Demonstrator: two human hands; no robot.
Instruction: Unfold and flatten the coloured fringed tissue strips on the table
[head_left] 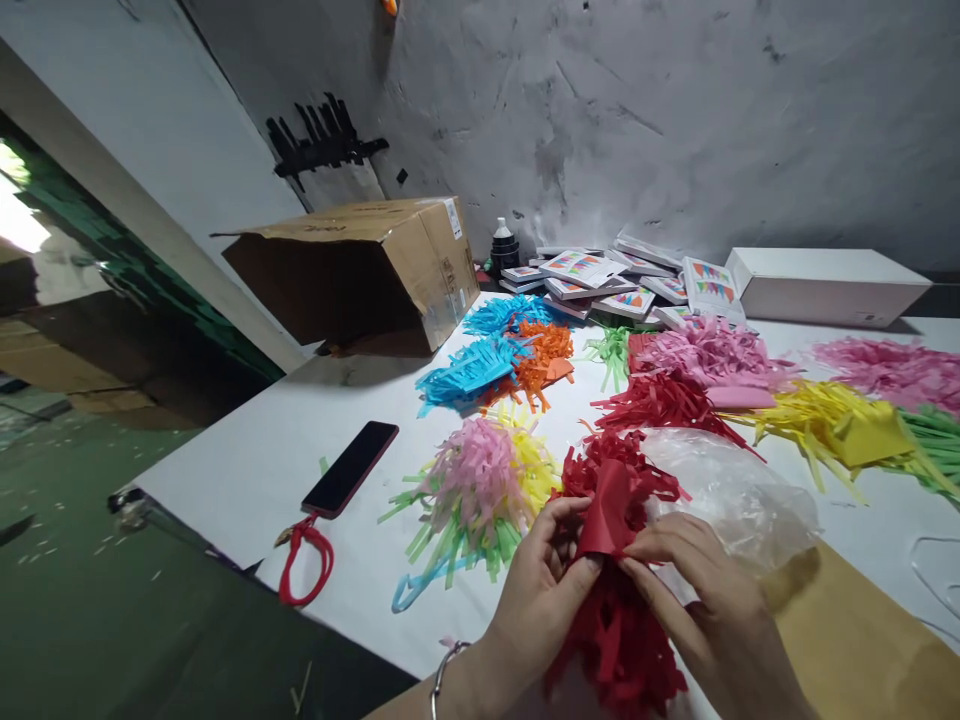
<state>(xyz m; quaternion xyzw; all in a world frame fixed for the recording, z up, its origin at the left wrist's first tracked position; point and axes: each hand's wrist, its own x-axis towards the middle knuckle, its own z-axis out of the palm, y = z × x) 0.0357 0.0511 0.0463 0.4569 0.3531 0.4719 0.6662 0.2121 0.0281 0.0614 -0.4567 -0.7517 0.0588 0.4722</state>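
Both hands hold a bunch of red fringed tissue paper (611,510) over the table's front edge, with strips hanging above and below its plain middle band. My left hand (544,590) wraps the left side of the band, thumb in front. My right hand (705,590) pinches the band's lower right edge between thumb and fingertips. Just left of the hands lies a pink, yellow and green fringed bunch (480,475). Behind the held paper is another red fringed bunch (667,405). A clear plastic bag (735,490) lies right of it.
Blue (480,365) and orange fringes (544,360), pink fringes (712,350) and yellow fringes (840,425) lie farther back. An open cardboard box (427,270), flat printed packs (585,268) and a white box (829,285) stand by the wall. A phone (351,468) with a red strap lies left.
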